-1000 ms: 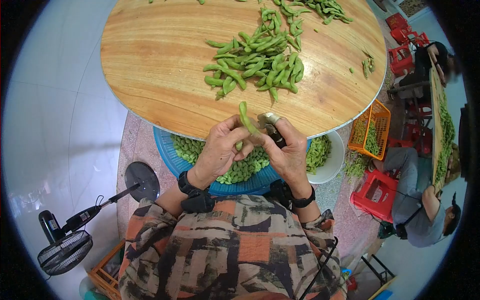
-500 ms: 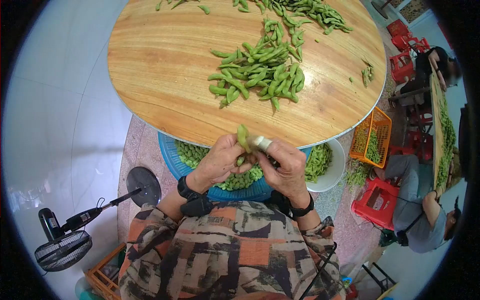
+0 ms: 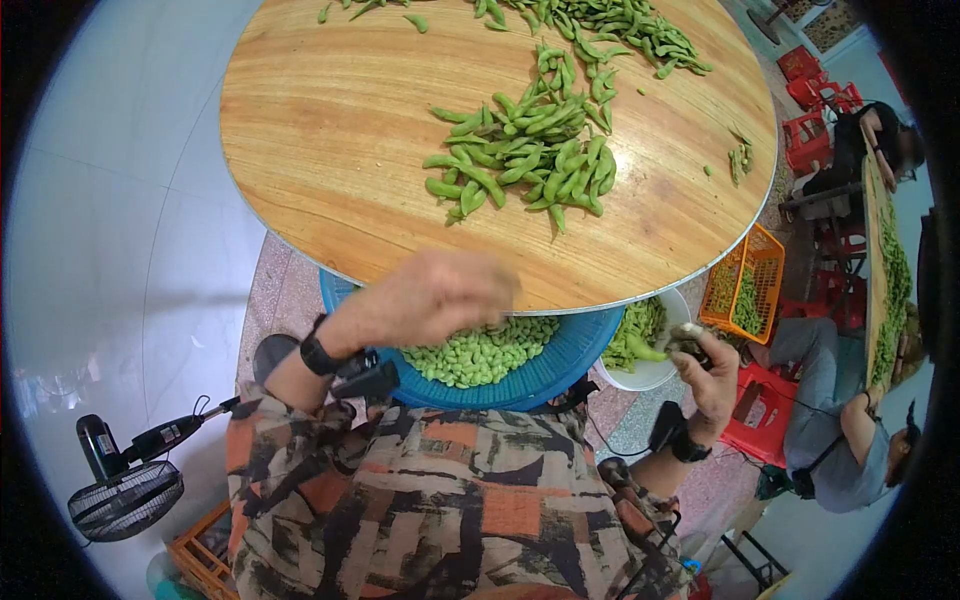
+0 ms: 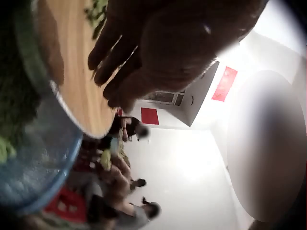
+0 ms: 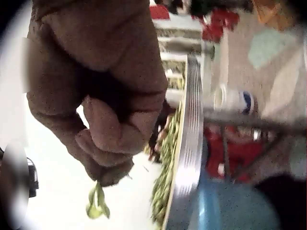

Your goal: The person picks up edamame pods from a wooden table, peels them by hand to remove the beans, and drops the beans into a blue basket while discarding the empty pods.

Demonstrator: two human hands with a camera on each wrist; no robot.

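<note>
Pinched at the fingertips of my right hand (image 3: 708, 375) is a green soybean pod (image 3: 645, 350), beside and over the white bucket (image 3: 672, 372). In the right wrist view the pod (image 5: 97, 203) hangs split open. Coverings wrap some right-hand fingertips. My left hand (image 3: 435, 297), blurred, is over the near table edge; its fingers (image 4: 112, 62) reach out loosely with nothing seen in them. Below it, a blue basket (image 3: 590, 350) holds shelled green beans (image 3: 475, 355). A pile of whole pods (image 3: 530, 150) lies on the round wooden table (image 3: 330, 170).
More pods (image 3: 640, 30) lie at the table's far side. An orange crate (image 3: 768, 255) and a red stool (image 3: 745, 420) stand to the right, where people sit at another pod-covered table (image 3: 880, 260). A black fan (image 3: 125, 500) is at the left.
My hands were together at a pod and have parted. The right hand has swung right to the bucket with a pod; the left has moved forward over the table edge, uncovering the shelled beans.
</note>
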